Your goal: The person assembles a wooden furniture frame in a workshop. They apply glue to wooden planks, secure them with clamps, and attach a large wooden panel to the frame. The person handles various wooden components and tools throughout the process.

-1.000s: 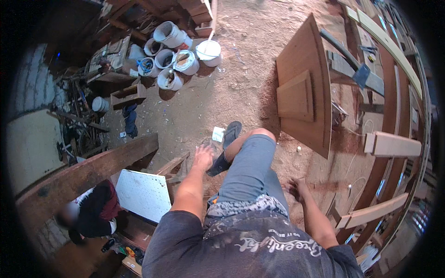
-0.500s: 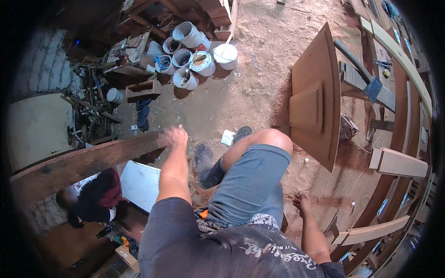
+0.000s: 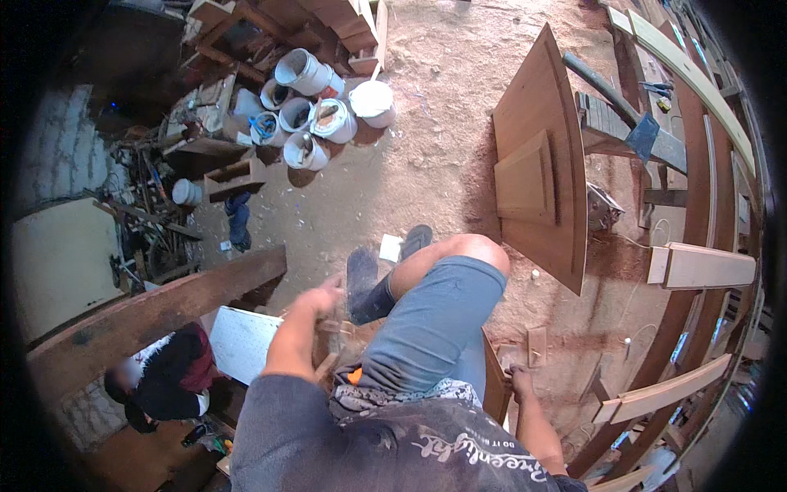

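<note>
- Blur softens your left hand point(image 3: 321, 297); you cannot tell whether its fingers are apart or together. It hangs low, just left of your nearer foot point(image 3: 362, 287).
- Your right hand point(image 3: 520, 382) is down by your side, fingers curled, next to the edge of a brown board point(image 3: 495, 384). You cannot tell whether it is clamped on that edge or only beside it.
- That board stands between your leg and your right hand, mostly hidden by your shorts point(image 3: 426, 316) and shirt point(image 3: 410, 443).
- Just ahead of your right hand, a small wood piece point(image 3: 537, 346) lies near the board.
- Your 2 feet are forward, with a white card point(image 3: 391, 248) on the floor point(image 3: 434, 164) between them.
- Ahead to your right, a large panel point(image 3: 533, 180) stands tilted, its raised field facing left.
- Beyond it, a long-handled tool point(image 3: 607, 94) with a blue-grey head lies across a grey plank point(image 3: 672, 152); pliers point(image 3: 656, 88) are near.
- On your far right, 2 pale boards point(image 3: 709, 267) point(image 3: 672, 394) lie across long rails point(image 3: 697, 180).
- To your left, a thick beam point(image 3: 164, 299) slants past a white sheet point(image 3: 243, 340), and a co-worker point(image 3: 168, 369) in dark clothes is bent over behind it.
- Ahead to your left, white buckets point(image 3: 306, 152) stand clustered on the floor.
</note>
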